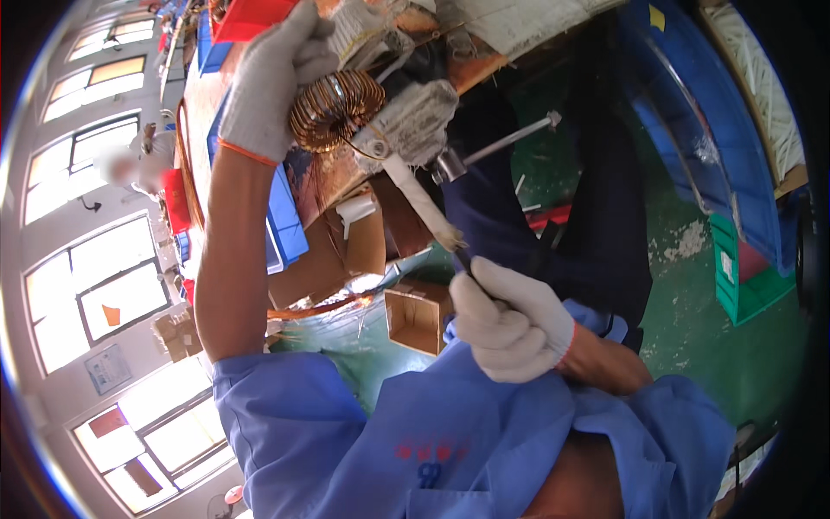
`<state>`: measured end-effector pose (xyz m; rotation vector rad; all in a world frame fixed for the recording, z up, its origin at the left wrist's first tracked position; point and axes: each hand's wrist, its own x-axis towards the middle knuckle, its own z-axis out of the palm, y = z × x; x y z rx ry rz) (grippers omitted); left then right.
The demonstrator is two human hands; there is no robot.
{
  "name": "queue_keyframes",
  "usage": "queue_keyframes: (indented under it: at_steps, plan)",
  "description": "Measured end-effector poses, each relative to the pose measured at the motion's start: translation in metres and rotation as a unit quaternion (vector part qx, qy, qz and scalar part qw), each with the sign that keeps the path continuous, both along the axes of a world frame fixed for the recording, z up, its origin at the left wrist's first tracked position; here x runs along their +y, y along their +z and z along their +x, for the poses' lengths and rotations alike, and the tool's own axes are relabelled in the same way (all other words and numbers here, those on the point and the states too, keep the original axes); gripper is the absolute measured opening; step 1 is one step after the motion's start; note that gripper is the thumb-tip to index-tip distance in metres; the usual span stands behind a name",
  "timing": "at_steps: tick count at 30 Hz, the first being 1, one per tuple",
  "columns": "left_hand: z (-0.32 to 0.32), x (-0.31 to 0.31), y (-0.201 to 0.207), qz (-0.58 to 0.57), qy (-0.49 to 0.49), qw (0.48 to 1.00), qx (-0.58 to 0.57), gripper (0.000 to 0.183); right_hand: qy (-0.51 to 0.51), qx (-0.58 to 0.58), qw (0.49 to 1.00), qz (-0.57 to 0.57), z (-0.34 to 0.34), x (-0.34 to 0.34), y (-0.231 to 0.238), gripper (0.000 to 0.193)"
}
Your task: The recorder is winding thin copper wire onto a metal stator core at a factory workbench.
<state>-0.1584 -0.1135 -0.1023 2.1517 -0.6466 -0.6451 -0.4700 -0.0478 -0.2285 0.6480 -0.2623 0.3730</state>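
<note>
A ring-shaped coil [335, 111] wound with copper wire sits against a cloth-wrapped vise [415, 125] at the bench edge. My left hand [270, 91], in a whitish glove, grips the coil from its left side, fingers curled over its far edge. My gloved right hand [516, 324] is closed around the dark near end of a rod tool [417, 199] wrapped in pale tape. That tool slants up from my fist to the vise jaw beside the coil, where a loop of copper wire shows. The tool's far tip is hard to make out.
The vise's metal bar [514, 138] sticks out to the right. A red bin [251, 19] and a blue bin [284, 225] stand at the bench. Below are an open cardboard box [417, 318] and copper wire. At right stand a large blue container [692, 121] and a green crate [735, 281].
</note>
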Motion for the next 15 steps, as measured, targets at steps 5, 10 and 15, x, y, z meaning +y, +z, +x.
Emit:
queue_keyframes:
  at_steps: [5, 10, 15]
  plan:
    - [-0.013, 0.023, 0.037, -0.116, -0.246, 0.950, 0.156, 0.049, 0.046, 0.010, 0.996, 0.077, -0.079, 0.021, -0.019, 0.051]
    - [-0.051, 0.044, 0.041, 0.091, -0.464, 0.800, -0.369, 0.058, 0.016, 0.248, 0.798, -0.549, -0.128, -0.020, -0.001, 0.037]
    - [-0.043, 0.048, 0.029, 0.055, -0.455, 0.806, -0.375, 0.053, -0.129, 0.401, 0.557, -0.715, -0.105, -0.104, -0.002, 0.046]
